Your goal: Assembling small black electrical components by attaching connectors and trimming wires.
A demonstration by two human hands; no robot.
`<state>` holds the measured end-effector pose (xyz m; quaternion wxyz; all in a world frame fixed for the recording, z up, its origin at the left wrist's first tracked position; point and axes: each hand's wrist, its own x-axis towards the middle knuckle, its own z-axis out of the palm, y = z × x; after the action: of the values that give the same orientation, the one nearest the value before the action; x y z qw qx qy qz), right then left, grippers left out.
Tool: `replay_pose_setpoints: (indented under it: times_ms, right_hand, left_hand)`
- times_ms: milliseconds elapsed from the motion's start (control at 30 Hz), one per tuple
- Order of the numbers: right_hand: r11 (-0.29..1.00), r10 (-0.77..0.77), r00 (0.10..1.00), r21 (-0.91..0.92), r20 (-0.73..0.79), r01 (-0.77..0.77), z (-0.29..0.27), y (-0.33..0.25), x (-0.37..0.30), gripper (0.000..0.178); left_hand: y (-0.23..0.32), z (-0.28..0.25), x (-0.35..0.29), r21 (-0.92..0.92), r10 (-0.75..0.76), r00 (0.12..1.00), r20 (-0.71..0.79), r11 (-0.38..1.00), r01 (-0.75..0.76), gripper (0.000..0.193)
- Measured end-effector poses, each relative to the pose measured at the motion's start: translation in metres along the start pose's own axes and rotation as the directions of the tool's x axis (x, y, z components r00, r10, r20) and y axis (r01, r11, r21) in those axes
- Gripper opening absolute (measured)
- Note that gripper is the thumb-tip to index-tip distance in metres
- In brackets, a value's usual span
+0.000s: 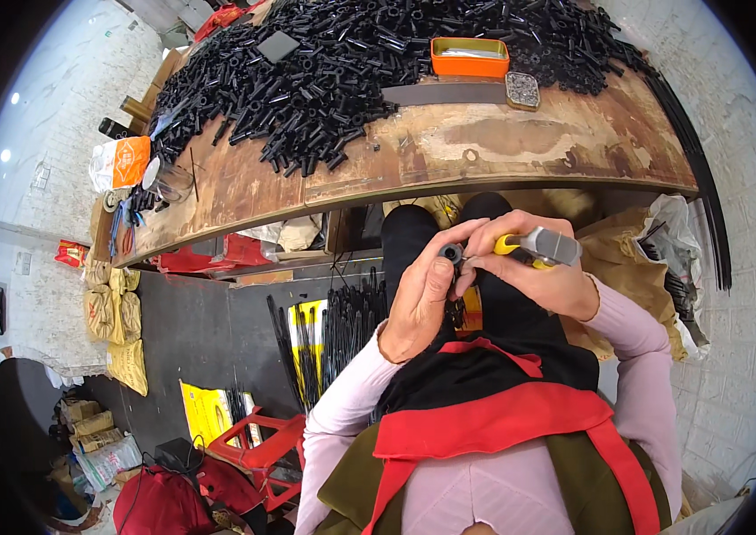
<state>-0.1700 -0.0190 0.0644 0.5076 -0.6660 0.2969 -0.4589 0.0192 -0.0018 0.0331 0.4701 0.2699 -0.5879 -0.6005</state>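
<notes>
Above my lap, my left hand (420, 303) is closed round a short black tube (452, 253), its round open end facing up. Close against it, my right hand (529, 272) grips a tool with a yellow-and-black handle (507, 243) and a blocky grey metal head (551, 246); its exact kind is unclear. The fingertips of that hand meet near the tube's mouth, where a thin piece may be pinched, too small to make out. My fingers hide the tube's lower part.
Ahead, a worn wooden table (485, 134) bears a heap of black tubes (324, 89), an orange tin (470, 62) and a small box of metal bits (522, 91). Long black rods (351, 321) lie at left by a red stool (262, 446). Sacks (614, 245) stand at right.
</notes>
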Motion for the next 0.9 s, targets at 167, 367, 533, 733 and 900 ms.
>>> replay_pose_setpoints:
  times_ms: [167,367,533,733,900]
  right_hand:
    - [0.983,-0.122,0.992,-0.133,0.014,0.123,0.000,0.008,0.007,0.015]
    - [0.978,0.068,0.988,-0.188,-0.141,-0.094,0.007,-0.012,0.025,0.010]
    - [0.758,0.636,0.760,-0.288,0.132,-0.585,-0.020,-0.038,-0.017,0.017]
    - [0.750,0.619,0.759,-0.436,0.199,-0.498,-0.017,-0.049,-0.012,0.027]
    - [0.844,0.502,0.836,-0.339,0.221,-0.416,-0.026,-0.046,-0.015,0.039]
  left_hand:
    - [0.000,-0.004,0.003,0.021,-0.013,1.000,0.015,1.000,0.013,0.060]
    - [-0.003,-0.025,0.016,-0.132,-0.011,1.000,0.018,0.991,0.013,0.068]
    - [-0.009,-0.034,0.022,-0.175,0.032,0.999,0.044,0.984,-0.024,0.073]
    - [0.000,-0.024,0.017,0.008,-0.070,0.995,0.069,0.998,0.070,0.061]
    - [-0.001,-0.020,0.022,-0.017,-0.057,0.992,0.117,0.998,0.060,0.061]
